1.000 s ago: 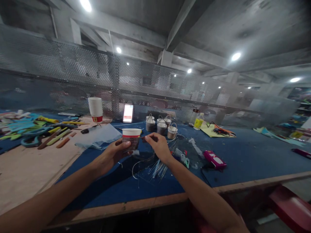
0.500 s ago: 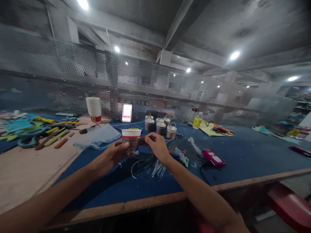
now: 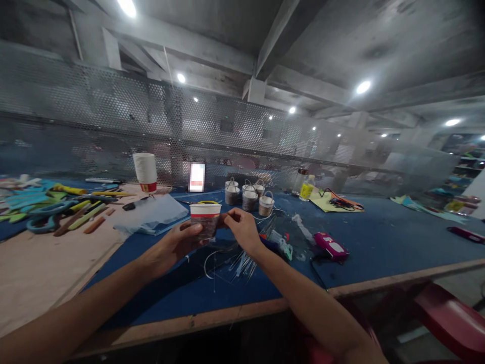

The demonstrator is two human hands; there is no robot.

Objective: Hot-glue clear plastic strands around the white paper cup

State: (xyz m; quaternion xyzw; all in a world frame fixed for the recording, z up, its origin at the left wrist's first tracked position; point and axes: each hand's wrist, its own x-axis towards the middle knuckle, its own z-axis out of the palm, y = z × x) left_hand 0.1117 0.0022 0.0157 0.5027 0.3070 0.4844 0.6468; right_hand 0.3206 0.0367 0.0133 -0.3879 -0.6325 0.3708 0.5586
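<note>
A paper cup (image 3: 205, 223) with a white rim, a red band and a dark brown wrapping round its lower part is upright in my left hand (image 3: 182, 238). The thumb lies on its front and the other fingers go behind and under it. Close against the cup's right side is my right hand (image 3: 242, 227), thumb and fingertips pinched together. What they pinch, if anything, is too small to make out. Behind my right hand stand several small wrapped cups (image 3: 249, 198) with looped handles. Thin wires (image 3: 244, 263) lie on the blue table beneath my hands.
Stacked paper cups (image 3: 145, 172) stand at the back left, by a pale sheet (image 3: 155, 215). Blue-handled scissors (image 3: 49, 215) and several sticks lie left. Toward the right are a magenta device (image 3: 331, 246), a yellow-labelled bottle (image 3: 307, 188) and yellow paper (image 3: 337, 202). A perforated screen (image 3: 212, 121) rises behind.
The view has shifted very slightly. My right hand stays at the cup's right side, its fingers a touch nearer to it. My left hand still holds the cup in the same place.
</note>
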